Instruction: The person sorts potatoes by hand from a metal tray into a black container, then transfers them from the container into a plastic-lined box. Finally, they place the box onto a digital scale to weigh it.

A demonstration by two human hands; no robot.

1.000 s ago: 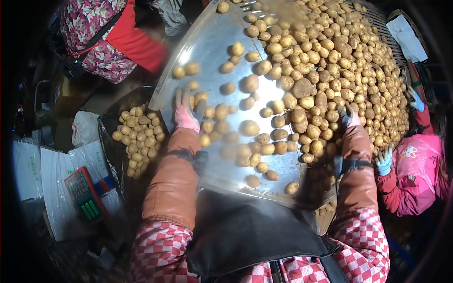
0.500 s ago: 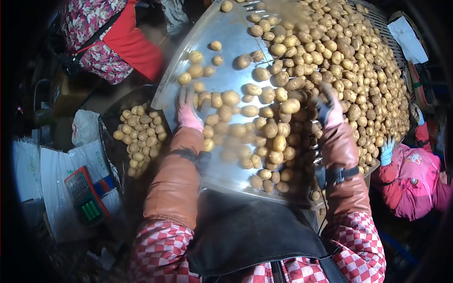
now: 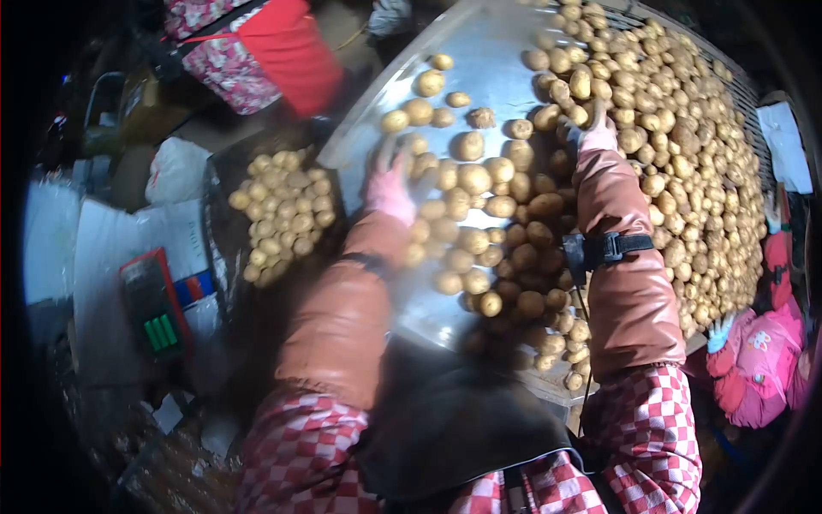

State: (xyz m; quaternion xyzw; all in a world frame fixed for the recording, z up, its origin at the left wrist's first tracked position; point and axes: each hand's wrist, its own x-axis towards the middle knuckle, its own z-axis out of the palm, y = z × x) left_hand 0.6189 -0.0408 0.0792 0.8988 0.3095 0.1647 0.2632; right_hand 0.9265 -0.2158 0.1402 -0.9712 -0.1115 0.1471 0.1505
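Many potatoes (image 3: 676,171) cover the right side of a sloping metal table (image 3: 381,94), with looser ones spread over its middle. My left hand (image 3: 391,187), in a pink glove, is on the left part of the metal beside several loose potatoes; its fingers are spread and somewhat blurred, holding nothing I can see. My right hand (image 3: 592,133), also gloved, reaches to the edge of the dense pile. Its fingers are apart and touch potatoes there, without a grip on any.
A dark container holds more potatoes (image 3: 287,214) at the left. Near it are a white bag (image 3: 175,171) and a red-framed device with green digits (image 3: 160,332). One person in a red apron (image 3: 287,56) is at upper left, another in pink (image 3: 758,364) at right.
The whole view has shifted. My right hand has moved farther up along the pile, and the loose potatoes between my hands have shifted. My left hand stays at the left part of the metal.
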